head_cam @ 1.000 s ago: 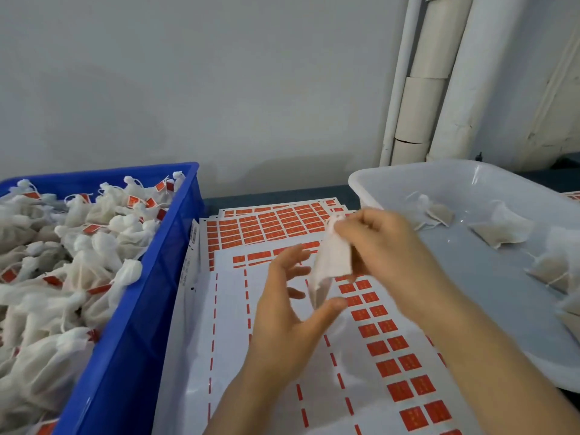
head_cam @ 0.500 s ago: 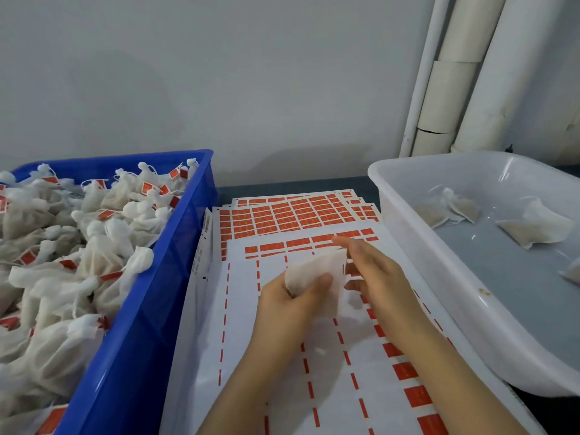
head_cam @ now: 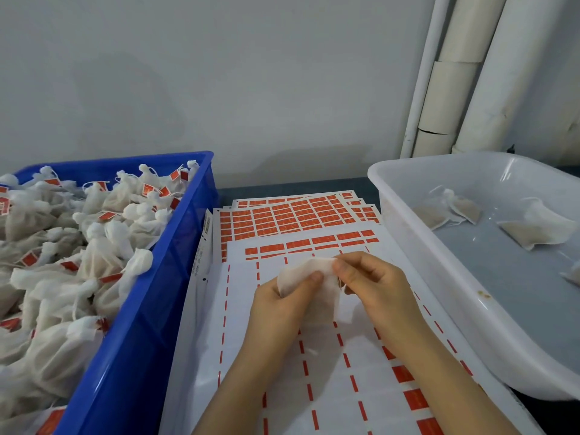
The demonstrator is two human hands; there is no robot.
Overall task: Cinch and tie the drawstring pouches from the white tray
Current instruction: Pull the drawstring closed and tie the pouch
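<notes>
A small white drawstring pouch [head_cam: 306, 273] is held between both hands above the sticker sheets. My left hand [head_cam: 282, 306] grips its left side, thumb pressed on the front. My right hand [head_cam: 373, 284] pinches the pouch's right top edge with fingertips. The white tray [head_cam: 405, 215] stands at the right, holding several flat, loose pouches [head_cam: 461, 208].
A blue crate [head_cam: 163, 277] at the left is heaped with tied pouches bearing red tags [head_cam: 103, 246]. Sheets of red stickers [head_cam: 292, 215] cover the table between crate and tray. White pipes [head_cam: 464, 73] run up the wall behind the tray.
The pouch has come down from hanging in my right hand to sitting low between both hands; my left hand closed on it and the right fingers shifted to its top edge.
</notes>
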